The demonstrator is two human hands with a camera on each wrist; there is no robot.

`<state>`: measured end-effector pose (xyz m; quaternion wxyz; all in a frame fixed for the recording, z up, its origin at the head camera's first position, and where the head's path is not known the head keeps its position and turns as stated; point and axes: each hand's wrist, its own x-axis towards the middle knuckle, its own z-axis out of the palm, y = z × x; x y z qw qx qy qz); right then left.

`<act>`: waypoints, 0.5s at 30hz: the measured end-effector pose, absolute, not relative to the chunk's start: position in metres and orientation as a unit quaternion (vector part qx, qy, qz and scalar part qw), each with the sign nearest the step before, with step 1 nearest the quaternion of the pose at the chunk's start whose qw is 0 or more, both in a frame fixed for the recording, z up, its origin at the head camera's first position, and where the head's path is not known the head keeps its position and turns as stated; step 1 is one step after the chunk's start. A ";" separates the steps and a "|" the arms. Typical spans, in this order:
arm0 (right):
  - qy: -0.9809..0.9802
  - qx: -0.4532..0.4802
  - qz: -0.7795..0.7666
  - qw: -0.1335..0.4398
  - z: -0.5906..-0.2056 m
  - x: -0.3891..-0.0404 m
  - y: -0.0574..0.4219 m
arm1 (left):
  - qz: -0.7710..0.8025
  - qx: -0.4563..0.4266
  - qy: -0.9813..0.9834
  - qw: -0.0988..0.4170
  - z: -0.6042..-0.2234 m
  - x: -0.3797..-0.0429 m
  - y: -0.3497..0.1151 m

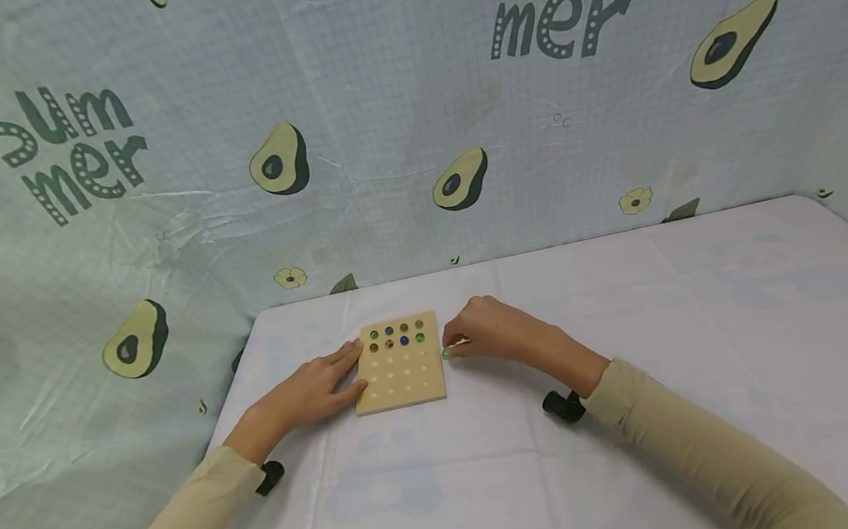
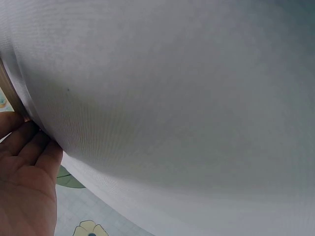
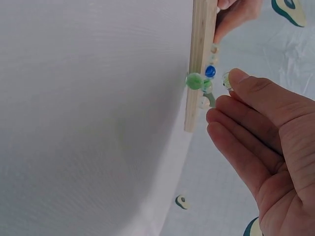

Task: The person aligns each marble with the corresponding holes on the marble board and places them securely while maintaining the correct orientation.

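A square wooden board [image 1: 399, 383] with rows of small hollows lies on the table. Several glass marbles [image 1: 404, 341], green, blue and amber-toned, fill its two far rows; the nearer hollows hold none. My left hand [image 1: 321, 386] rests at the board's left side, fingers extended and touching its edge. At the right side my right hand [image 3: 261, 128] pinches a clear marble [image 3: 227, 81] between thumb and finger, beside the board's face. A green marble [image 3: 194, 81] sits on the cloth against the board's right edge, under the right fingertips in the head view.
White cloth [image 1: 485, 475] covers the table. Behind it hangs a pale sheet [image 1: 364, 78] printed with avocados and lettering. A small black device [image 1: 563, 406] is strapped at the right wrist, and another [image 1: 270, 478] at the left.
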<state>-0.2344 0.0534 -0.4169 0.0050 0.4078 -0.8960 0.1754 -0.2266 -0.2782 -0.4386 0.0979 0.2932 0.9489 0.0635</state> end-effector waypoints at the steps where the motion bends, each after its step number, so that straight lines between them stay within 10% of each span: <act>1: -0.896 0.407 0.175 0.004 -0.417 -0.234 0.053 | 0.063 0.294 0.949 0.097 -0.439 -0.227 -0.278; 15: -0.893 0.408 0.188 0.009 -0.419 -0.236 0.044 | 0.058 0.300 0.948 0.091 -0.439 -0.228 -0.278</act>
